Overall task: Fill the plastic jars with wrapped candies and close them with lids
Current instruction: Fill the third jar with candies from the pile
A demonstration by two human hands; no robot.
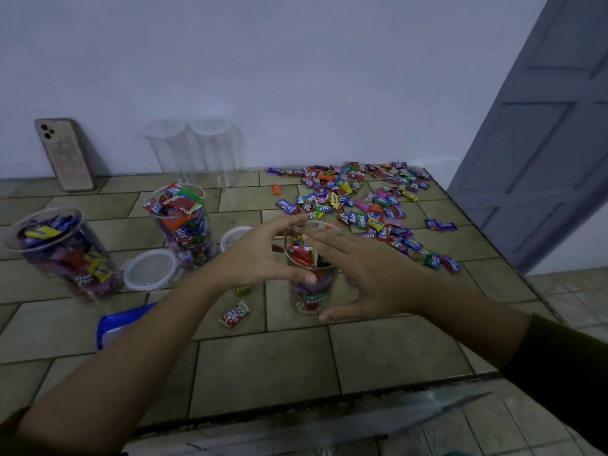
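A clear plastic jar [312,291], partly filled with wrapped candies, stands mid-table without a lid. My left hand [260,255] holds it from the left, thumb on its near wall and fingers reaching its far rim. My right hand [362,268] lies with straight fingers over the jar's mouth, on the top candies, its thumb spread low beside the jar's base. A pile of loose wrapped candies [362,205] covers the back right of the table. Two full open jars [65,255] [184,225] stand to the left. Two translucent lids [149,269] [235,236] lie between them and my hands.
Two empty clear jars [190,149] stand by the wall, and a phone [64,154] leans there at the left. A blue-rimmed lid [118,324] lies under my left forearm. A stray candy [234,313] lies near the jar. The tiled table [263,366] ends at front and right; a door [543,143] stands beyond.
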